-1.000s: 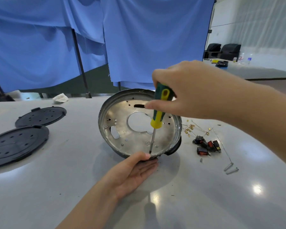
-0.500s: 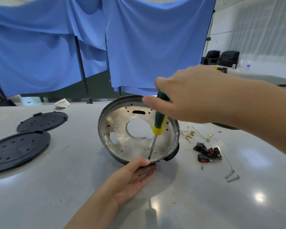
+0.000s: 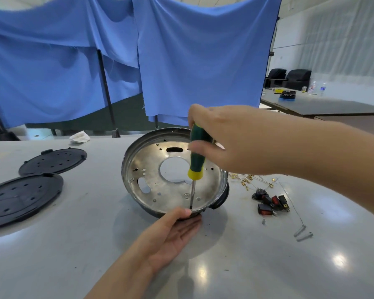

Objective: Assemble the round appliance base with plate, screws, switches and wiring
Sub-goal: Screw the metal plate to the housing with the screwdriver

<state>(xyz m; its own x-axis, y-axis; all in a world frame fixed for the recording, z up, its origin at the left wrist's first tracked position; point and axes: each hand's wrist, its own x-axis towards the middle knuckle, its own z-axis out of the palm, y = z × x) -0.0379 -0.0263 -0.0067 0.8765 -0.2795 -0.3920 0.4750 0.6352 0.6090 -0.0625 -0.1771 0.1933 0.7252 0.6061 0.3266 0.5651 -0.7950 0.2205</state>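
Screwdriver (image 3: 196, 162) in my right hand (image 3: 227, 139), its green handle wrapped by my curled fingers and thumb, a yellow collar below them. The long axis runs nearly straight up and down, leaning slightly toward me at the tip. The thin metal shaft ends at the near inner edge of the round appliance base (image 3: 173, 175), a shallow metal dish tilted up so its open face looks at me. The tip sits just above my left hand (image 3: 171, 231), almost touching the thumb.

My left hand lies palm up on the grey table (image 3: 73, 255), fingers straight and together, cupping the near rim of the base from below to steady it. It is the nearer hand to the screw spot; my right hand hangs above the middle of the dish.

I cannot tell whether a screw sits under the tip; it is too small to see. I judge the next move is a turn of the handle with downward pressure along that axis, and a slip would send the tip toward my left thumb.

Red and black switches (image 3: 270, 201) lie to the right of the base, with thin wiring (image 3: 253, 180) and loose screws (image 3: 302, 234) near them, all apart from both hands.
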